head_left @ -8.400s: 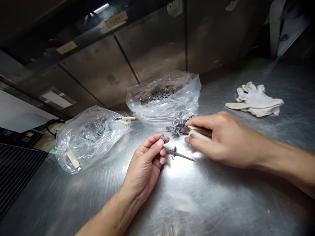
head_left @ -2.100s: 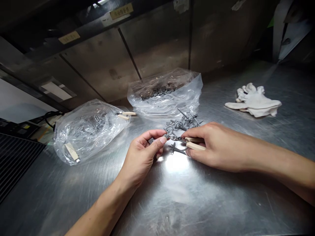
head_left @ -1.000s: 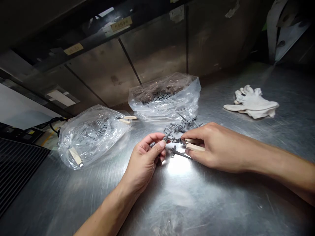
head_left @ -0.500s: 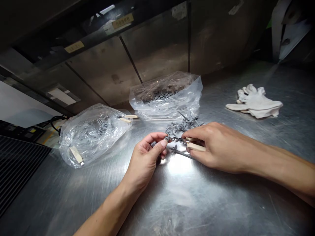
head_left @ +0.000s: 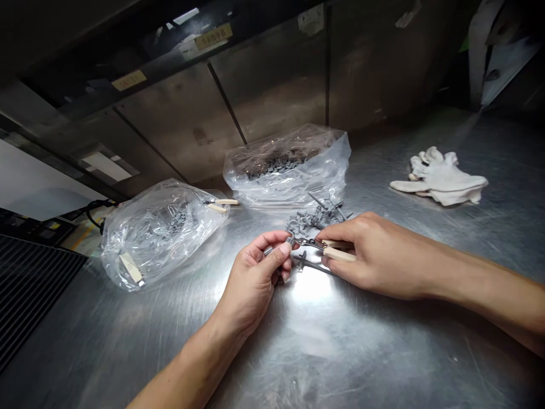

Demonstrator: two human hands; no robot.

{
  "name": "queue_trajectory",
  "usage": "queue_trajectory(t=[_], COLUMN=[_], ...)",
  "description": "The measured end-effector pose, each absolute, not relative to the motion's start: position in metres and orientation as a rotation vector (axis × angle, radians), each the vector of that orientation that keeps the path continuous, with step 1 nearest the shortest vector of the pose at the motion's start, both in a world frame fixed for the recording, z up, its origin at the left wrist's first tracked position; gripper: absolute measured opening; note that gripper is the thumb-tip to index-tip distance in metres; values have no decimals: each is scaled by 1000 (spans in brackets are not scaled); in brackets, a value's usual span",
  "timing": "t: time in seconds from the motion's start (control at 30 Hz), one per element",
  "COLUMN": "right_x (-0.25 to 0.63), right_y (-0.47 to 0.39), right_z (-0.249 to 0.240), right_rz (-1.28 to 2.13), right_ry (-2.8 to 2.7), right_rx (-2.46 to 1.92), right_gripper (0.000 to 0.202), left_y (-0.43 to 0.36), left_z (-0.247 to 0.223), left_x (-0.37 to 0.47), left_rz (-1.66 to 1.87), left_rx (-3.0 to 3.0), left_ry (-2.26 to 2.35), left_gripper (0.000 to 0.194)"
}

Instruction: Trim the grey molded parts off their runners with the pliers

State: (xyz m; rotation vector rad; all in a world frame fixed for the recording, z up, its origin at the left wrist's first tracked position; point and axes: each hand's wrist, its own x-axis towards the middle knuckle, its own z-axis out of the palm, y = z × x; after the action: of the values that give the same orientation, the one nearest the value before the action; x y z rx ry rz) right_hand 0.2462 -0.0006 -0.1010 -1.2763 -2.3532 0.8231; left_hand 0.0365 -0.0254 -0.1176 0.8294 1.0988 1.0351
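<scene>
Between thumb and fingers, my left hand (head_left: 255,275) pinches a small grey plastic part (head_left: 290,241). My right hand (head_left: 374,255) is closed round the cream handles of small nippers (head_left: 339,254), whose metal jaws point left and meet the grey part at my left fingertips. Just behind the hands lies a tangled pile of grey plastic pieces (head_left: 319,216). A dark grey sprue (head_left: 313,264) rests on the metal table under the nippers, its right end near my right fingers.
Behind the pile stands a clear plastic bag (head_left: 293,182) of grey pieces. Another clear bag (head_left: 162,250) lies at the left, with a cream-handled tool (head_left: 219,205) at its edge. White gloves (head_left: 447,179) lie at the right on the metal table (head_left: 383,352).
The nippers' handles are slightly closer together, and the fingers of my left hand have shifted a little around the grey part. Otherwise the scene looks the same.
</scene>
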Motion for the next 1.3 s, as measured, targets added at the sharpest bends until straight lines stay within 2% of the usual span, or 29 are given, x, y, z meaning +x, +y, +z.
queue_trajectory(t=[0.2, 0.67, 0.97, 1.1, 1.3], right_x=[246, 257, 261, 261, 263], right_y=[0, 12, 17, 15, 16], right_z=[-100, -89, -91, -94, -104], right_rz=[967, 600, 480, 433, 182], right_ry=[-2236, -2054, -1999, -2099, -2424], right_rx=[-1314, -1404, -1486, -1374, -1019], right_gripper=[16, 16, 16, 19, 30], left_y=[-25, -29, -29, -28, -28], left_z=[-115, -111, -113, -113, -114], left_x=[37, 41, 39, 38, 38], left_rz=[1073, 1057, 1023, 1014, 1010], left_rx=[765, 765, 779, 780, 769], left_ry=[1022, 1000, 967, 955, 961], left_gripper=[18, 17, 12, 12, 13])
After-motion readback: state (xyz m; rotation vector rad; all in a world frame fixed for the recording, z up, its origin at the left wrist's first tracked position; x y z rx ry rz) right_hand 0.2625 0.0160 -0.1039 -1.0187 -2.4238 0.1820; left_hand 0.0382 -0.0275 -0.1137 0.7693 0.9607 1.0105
